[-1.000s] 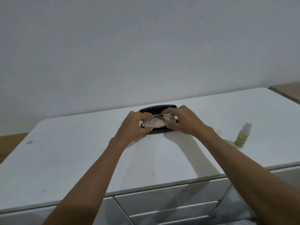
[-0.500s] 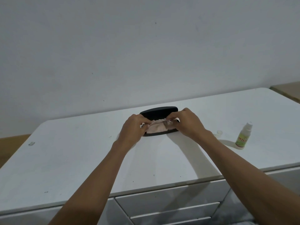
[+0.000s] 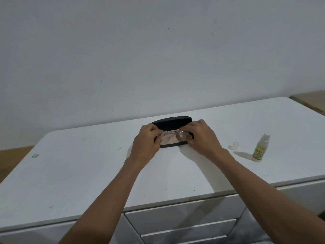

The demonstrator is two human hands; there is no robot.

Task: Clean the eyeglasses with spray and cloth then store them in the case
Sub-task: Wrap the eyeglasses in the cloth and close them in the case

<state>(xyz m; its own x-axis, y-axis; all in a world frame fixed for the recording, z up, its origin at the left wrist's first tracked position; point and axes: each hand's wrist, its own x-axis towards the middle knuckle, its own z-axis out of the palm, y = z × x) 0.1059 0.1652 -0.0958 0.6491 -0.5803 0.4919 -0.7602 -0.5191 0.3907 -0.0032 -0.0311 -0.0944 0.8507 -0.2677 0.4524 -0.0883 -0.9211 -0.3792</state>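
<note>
A black eyeglasses case (image 3: 173,119) lies open at the middle of the white table (image 3: 88,173), its lid standing up at the back. Inside it sits a pale pink cloth (image 3: 169,140), and clear-framed eyeglasses (image 3: 173,132) lie across it. My left hand (image 3: 146,143) pinches the left end of the eyeglasses at the case's left side. My right hand (image 3: 202,138) pinches their right end at the case's right side. A small spray bottle (image 3: 260,149) with a green label stands upright to the right, apart from both hands.
A small white cap (image 3: 235,144) lies on the table between the case and the bottle. Drawer fronts (image 3: 181,217) run below the table's near edge. A grey wall stands close behind. A wooden surface (image 3: 313,100) shows at the far right.
Both hands have stayed at the case, lowering the eyeglasses onto the cloth inside it. The case and bottle have kept their places.
</note>
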